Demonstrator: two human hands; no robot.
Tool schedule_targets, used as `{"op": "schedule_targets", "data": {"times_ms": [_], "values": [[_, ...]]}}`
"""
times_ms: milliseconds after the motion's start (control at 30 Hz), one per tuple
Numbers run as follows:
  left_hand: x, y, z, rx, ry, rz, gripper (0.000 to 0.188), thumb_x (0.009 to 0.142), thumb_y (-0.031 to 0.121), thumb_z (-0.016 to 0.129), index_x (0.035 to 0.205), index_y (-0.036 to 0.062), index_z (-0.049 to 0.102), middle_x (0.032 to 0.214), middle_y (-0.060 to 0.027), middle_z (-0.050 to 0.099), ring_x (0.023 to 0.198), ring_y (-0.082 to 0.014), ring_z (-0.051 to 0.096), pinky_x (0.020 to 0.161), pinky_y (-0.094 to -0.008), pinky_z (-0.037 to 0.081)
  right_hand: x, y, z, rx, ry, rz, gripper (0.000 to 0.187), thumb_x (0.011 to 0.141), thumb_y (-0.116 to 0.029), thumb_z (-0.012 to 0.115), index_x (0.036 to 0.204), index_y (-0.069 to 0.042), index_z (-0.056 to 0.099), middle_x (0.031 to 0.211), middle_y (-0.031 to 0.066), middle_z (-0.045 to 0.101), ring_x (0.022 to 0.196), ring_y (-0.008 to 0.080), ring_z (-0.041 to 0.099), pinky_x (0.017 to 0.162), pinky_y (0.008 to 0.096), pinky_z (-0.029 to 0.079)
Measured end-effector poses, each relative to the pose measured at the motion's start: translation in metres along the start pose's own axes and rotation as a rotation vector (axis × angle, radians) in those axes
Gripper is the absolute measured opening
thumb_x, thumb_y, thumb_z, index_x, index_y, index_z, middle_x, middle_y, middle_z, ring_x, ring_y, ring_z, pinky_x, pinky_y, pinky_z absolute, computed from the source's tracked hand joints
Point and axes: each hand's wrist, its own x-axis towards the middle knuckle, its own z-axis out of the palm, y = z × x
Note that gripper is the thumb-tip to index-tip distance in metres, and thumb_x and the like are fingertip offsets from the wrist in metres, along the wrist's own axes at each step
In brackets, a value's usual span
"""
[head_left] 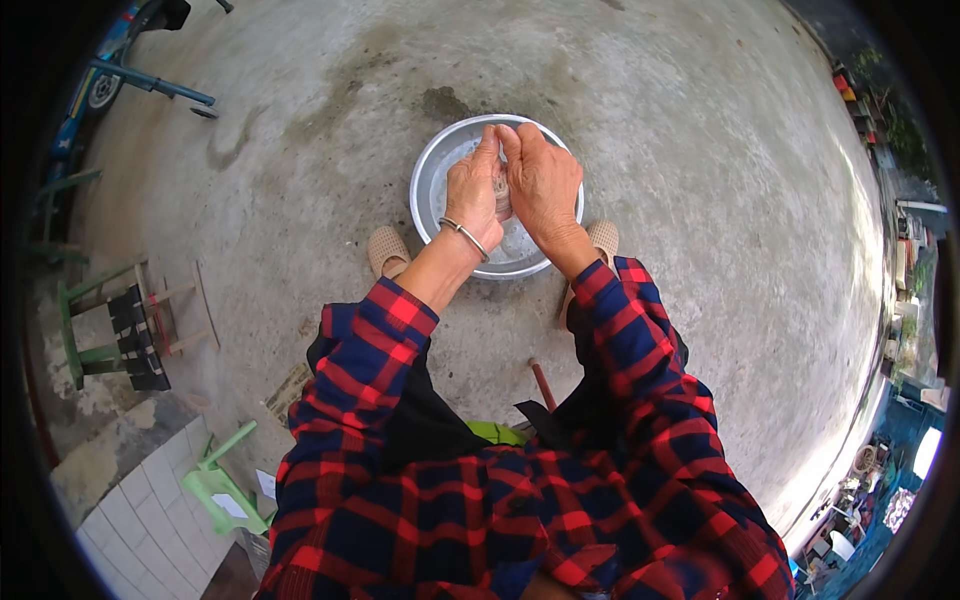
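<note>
A bare concrete floor [700,150] is seen across the whole view, marked by darker damp patches near its upper middle. The lower part of the view is filled by the person's red and dark blue checked shirt [520,510], from which both sleeves are extended upward. A round metal basin [430,190] is set on the floor at the upper middle, directly ahead of the person, with two feet in pale slippers [388,250] placed on the floor at its near rim, one at each side. A green stool [105,325] with a black and white checked cloth on it is stood near the left edge of the floor, and a second, lighter green stool [225,490] is seen at the lower left beside a strip of white tiles. A blue wheeled frame [130,75] is located at the upper left corner. Over the middle of the basin, the left hand [473,195] and the right hand [545,185] are brought together, fingertips touching at the far side. Both grips are pressed together around a small pale object [502,190] pinched between them; its kind cannot be told. A thin metal bangle [464,236] is worn on the left wrist.
</note>
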Motion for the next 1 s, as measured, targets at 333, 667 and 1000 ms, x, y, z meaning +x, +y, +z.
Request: {"op": "schedule_targets", "data": {"times_ms": [333,667,1000], "values": [[0.010,0.004,-0.016,-0.048,-0.159,0.007,0.034,0.094,0.046,0.057,0.083,0.0136,0.055,0.068,0.0054,0.048,0.064,-0.0078,0.049,0.053,-0.0267,0.041,-0.020,-0.022,-0.004,0.061,-0.039,-0.147,0.026,0.097,-0.032,0.051,0.089,-0.008,0.046,0.055,0.0152,0.055,0.052,0.0369,0.058,0.045,0.0446,0.042],[0.018,0.010,-0.035,0.095,-0.212,-0.059,0.033,0.095,0.044,0.056,0.079,0.0148,0.053,0.070,0.0054,0.050,0.060,-0.0085,0.049,0.048,-0.0269,0.039,-0.031,-0.028,-0.010,0.226,-0.068,-0.158,0.018,0.095,-0.019,0.053,0.098,-0.005,0.044,0.063,0.0150,0.059,0.058,0.0363,0.061,0.049,0.0443,0.045],[-0.003,0.006,-0.008,0.111,-0.132,-0.080,0.034,0.096,0.038,0.056,0.072,0.0152,0.048,0.063,0.0027,0.049,0.054,-0.0103,0.047,0.048,-0.0277,0.038,-0.001,0.007,0.002,0.091,-0.018,0.038,0.017,0.092,-0.013,0.054,0.100,-0.006,0.041,0.065,0.0175,0.059,0.057,0.0384,0.060,0.049,0.0451,0.044]]}}
